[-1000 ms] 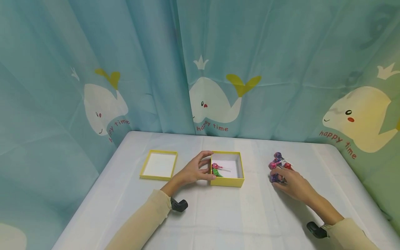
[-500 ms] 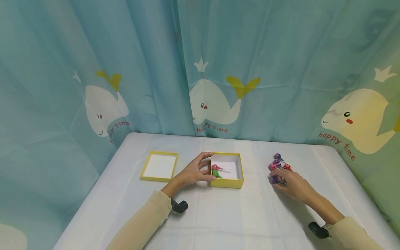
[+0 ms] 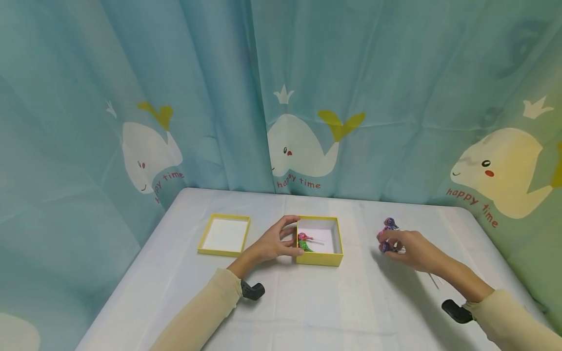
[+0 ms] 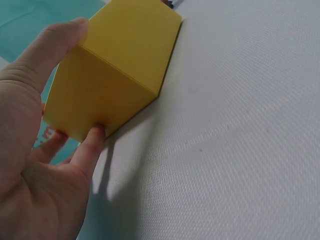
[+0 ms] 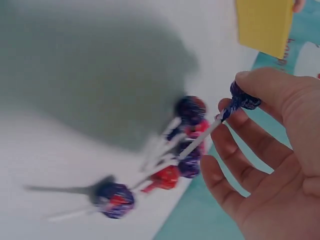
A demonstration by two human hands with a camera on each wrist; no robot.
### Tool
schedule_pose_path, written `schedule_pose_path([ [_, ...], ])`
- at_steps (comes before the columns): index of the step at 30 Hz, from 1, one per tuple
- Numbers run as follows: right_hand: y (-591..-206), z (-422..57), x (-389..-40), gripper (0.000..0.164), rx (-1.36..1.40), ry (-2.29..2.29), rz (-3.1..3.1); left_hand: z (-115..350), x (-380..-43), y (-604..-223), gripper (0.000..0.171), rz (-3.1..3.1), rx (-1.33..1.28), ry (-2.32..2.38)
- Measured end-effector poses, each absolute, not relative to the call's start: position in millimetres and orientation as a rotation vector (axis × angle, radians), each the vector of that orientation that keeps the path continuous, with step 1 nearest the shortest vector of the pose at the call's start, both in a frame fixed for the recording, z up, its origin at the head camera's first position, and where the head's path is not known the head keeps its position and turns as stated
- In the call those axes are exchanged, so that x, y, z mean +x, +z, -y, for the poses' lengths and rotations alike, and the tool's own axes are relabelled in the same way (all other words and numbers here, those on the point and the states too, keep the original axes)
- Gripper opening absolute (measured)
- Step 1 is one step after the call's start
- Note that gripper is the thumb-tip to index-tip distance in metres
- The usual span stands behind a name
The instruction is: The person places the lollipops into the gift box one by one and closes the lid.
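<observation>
My left hand (image 3: pixel 273 243) holds the left end of an open yellow box (image 3: pixel 319 259), thumb at the near corner and fingers along its side and far corner. A pink lollipop (image 3: pixel 303 236) and a green lollipop (image 3: pixel 304 245) lie inside it, at the left. To the right, my right hand (image 3: pixel 414 251) pinches a purple-wrapped lollipop (image 5: pixel 239 100) by its head, raised above the table with its stick slanting down. Beneath lies a loose group of lollipops, among them a red one (image 5: pixel 165 177) and a purple one (image 5: pixel 114 200), partly blurred.
A shallow yellow-rimmed lid (image 3: pixel 219 252) lies left of the box, its white inside facing up. The white-covered table (image 3: pixel 316 307) ends at a blue-green curtain (image 3: pixel 395 97) printed with whales. A black device is strapped at each wrist.
My right hand has lifted a purple lollipop off the group and risen a little. The left hand and the box keep their places.
</observation>
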State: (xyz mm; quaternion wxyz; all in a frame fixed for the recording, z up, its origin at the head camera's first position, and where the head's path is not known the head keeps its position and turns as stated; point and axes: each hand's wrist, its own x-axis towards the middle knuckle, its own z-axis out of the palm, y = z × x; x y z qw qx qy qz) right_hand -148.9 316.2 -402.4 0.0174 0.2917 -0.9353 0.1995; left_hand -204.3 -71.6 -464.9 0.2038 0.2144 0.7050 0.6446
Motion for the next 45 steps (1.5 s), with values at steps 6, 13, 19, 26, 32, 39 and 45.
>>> schedule_pose_path([
  [6,-383.2,-305.8,-158.2,0.027,0.943,0.653,2.908,71.2,-203.8,-463.8,0.087,-1.975,0.589,1.789],
  [13,-363.8,-287.0,-173.2,0.027,0.951,0.708,2.937,71.3,-204.3,-464.4,0.088,-1.970,0.608,1.788],
  [19,-352.2,-264.2,-182.7,0.028,0.974,0.866,2.912,71.6,-205.4,-467.8,0.089,-1.963,0.609,1.791],
  [26,-353.9,-236.1,-194.2,0.028,1.034,0.913,2.754,72.4,-203.8,-468.2,0.088,-1.968,0.595,1.800],
  [32,-363.0,-214.1,-202.2,0.025,1.040,1.011,2.716,72.3,-201.9,-467.3,0.086,-1.985,0.579,1.797],
  [39,-379.0,-196.2,-205.8,0.024,0.982,1.121,2.666,71.9,-202.8,-466.3,0.086,-1.987,0.578,1.787],
  [45,-388.6,-188.5,-206.9,0.021,0.952,1.130,2.664,71.0,-204.4,-466.2,0.086,-1.975,0.596,1.796],
])
